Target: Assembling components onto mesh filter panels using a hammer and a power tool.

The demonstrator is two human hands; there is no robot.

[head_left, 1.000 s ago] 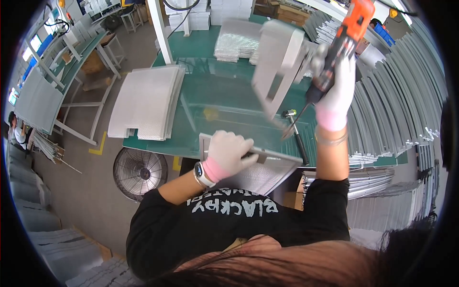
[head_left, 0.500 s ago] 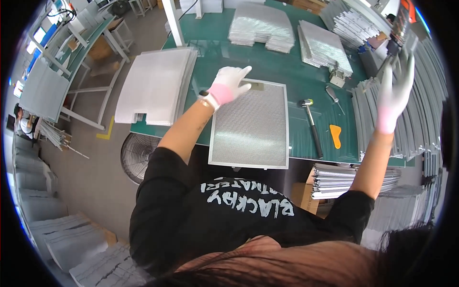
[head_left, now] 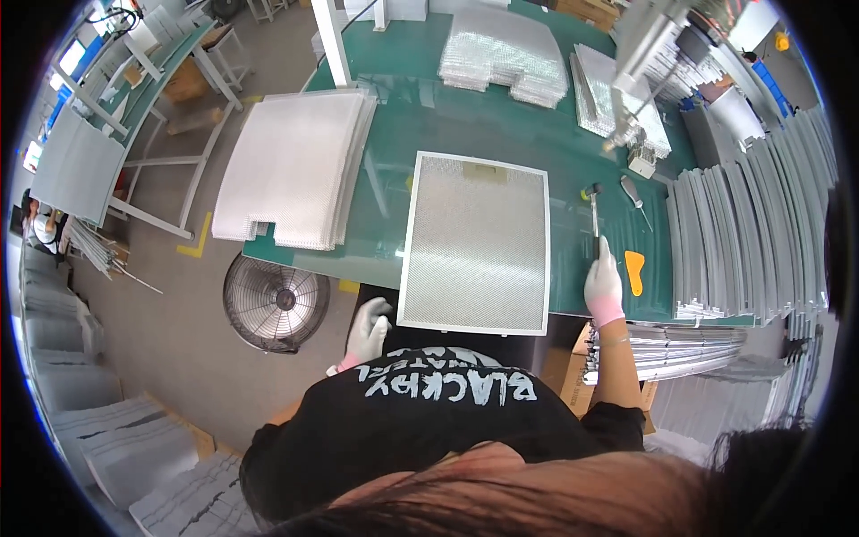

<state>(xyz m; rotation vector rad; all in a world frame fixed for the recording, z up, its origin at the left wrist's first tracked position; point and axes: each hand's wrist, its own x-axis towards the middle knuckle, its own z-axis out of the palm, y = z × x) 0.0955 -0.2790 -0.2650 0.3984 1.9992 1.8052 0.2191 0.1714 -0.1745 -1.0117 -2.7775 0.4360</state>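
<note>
A framed metal mesh panel lies flat on the green table, its near edge reaching the table's front. Right of it is a hammer with a small dark-and-yellow head. My gloved right hand is closed around the hammer's handle, hiding its lower part. My gloved left hand is in front of the table edge, beside the panel's near left corner. Its fingers are loosely bent and apart from the thumb, with nothing visible in them. A screwdriver and an orange scraper lie to the hammer's right.
Mesh sheets are stacked at the left and the back. Grey frames stand in a row at the right. A blurred tool hangs over the back right, above a small metal block. A floor fan is at front left.
My right hand has come down from the raised hanging tool at the right and closed on the hammer's handle. My left hand has left the panel's far edge and drawn back toward me.
</note>
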